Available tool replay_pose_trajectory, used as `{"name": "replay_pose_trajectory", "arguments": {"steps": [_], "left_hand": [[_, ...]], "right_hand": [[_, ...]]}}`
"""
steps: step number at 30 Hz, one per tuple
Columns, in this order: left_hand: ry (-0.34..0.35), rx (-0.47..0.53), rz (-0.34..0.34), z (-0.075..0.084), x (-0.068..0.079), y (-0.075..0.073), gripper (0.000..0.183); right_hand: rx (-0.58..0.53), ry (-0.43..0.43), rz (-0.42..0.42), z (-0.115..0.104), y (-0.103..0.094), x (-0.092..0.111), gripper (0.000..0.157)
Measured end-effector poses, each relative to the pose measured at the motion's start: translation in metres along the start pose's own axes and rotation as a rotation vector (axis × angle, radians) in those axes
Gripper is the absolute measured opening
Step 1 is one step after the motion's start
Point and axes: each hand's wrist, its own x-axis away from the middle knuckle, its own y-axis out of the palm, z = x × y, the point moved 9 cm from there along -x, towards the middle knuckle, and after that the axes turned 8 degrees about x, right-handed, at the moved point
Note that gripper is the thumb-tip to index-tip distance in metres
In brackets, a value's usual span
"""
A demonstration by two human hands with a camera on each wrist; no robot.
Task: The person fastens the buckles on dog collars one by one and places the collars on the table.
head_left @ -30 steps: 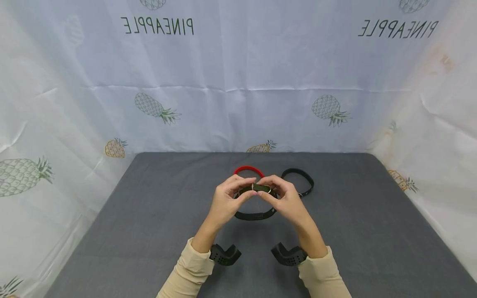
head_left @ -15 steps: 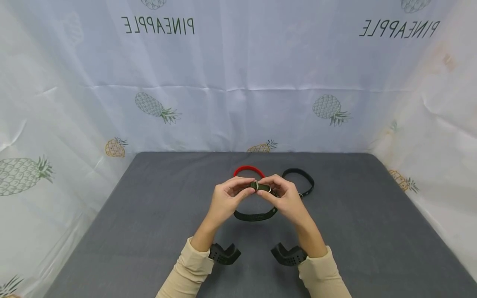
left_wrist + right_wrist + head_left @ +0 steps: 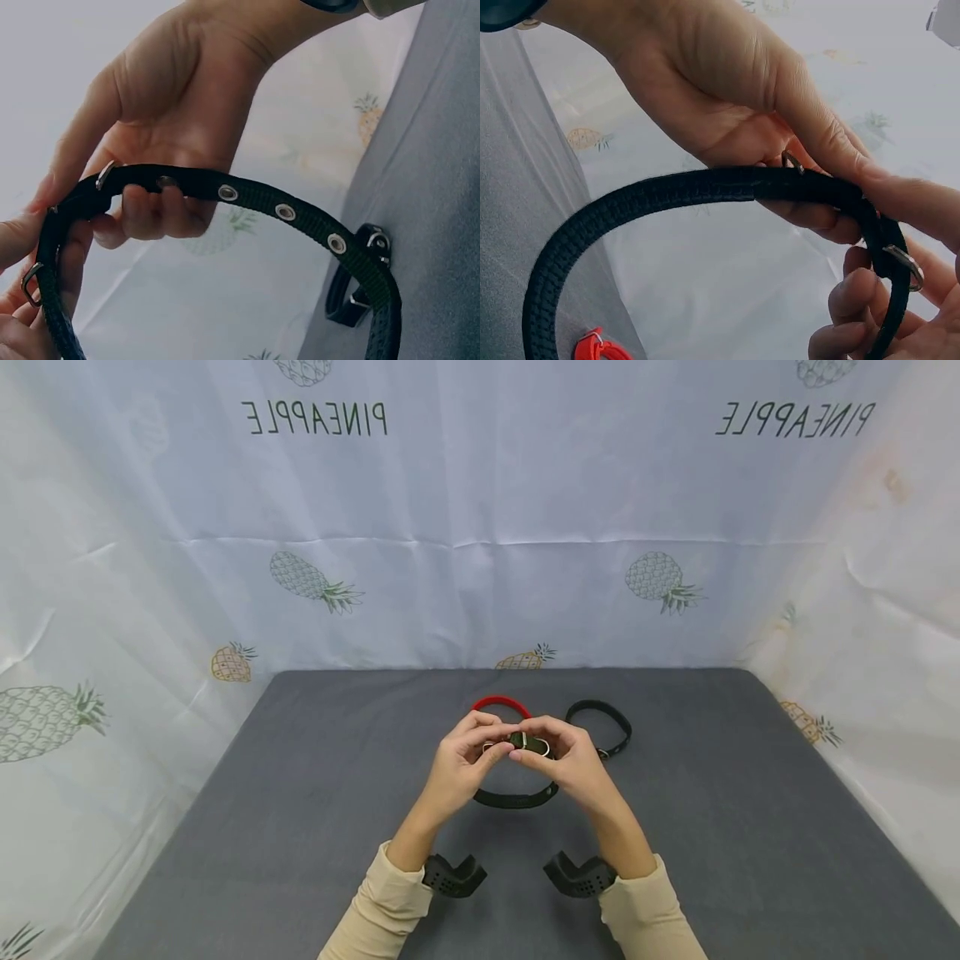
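Both hands hold a dark green pet collar (image 3: 516, 800), looped and raised over the table with its lower arc hanging toward me. My left hand (image 3: 456, 768) pinches the strap close to the metal buckle (image 3: 523, 741). Thumb and fingers of my right hand (image 3: 576, 762) pinch it on the other side, by the D-ring (image 3: 545, 747). In the left wrist view, metal eyelets (image 3: 285, 212) run along the strap past the left fingers. The right wrist view shows the buckle (image 3: 904, 266) between the two hands, with the ridged band (image 3: 645, 191) curving down to the left.
A red collar (image 3: 501, 700) lies on the grey table (image 3: 337, 810) behind the hands, partly hidden by them. To its right lies a black collar (image 3: 617, 717) with a metal ring. A white pineapple-print curtain (image 3: 480, 602) encloses the back and sides.
The buckle has shifted slightly right between the fingertips, and the left fingers have changed their position on the strap. Both hands stay in about the same place; the other collars lie still.
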Motion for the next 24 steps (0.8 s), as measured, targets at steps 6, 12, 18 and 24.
{"name": "replay_pose_trajectory", "arguments": {"steps": [6,12,18,24], "left_hand": [[0.02,-0.05,-0.019,0.0006,0.0018,0.0027,0.023],[0.002,-0.083,-0.02,0.0006,0.0007,0.0022,0.021],[0.001,-0.139,0.002,0.0034,-0.0013,-0.0005,0.022],[-0.008,-0.095,0.029,0.002,-0.0015,-0.0025,0.022]], "right_hand": [[0.014,-0.023,-0.003,-0.0019,0.0015,0.0006,0.026],[0.032,-0.069,0.005,-0.0038,0.0015,-0.0009,0.021],[0.058,-0.061,0.016,-0.0025,0.0001,-0.0025,0.02],[0.073,-0.037,0.03,0.0,-0.0027,-0.0026,0.021]]}}
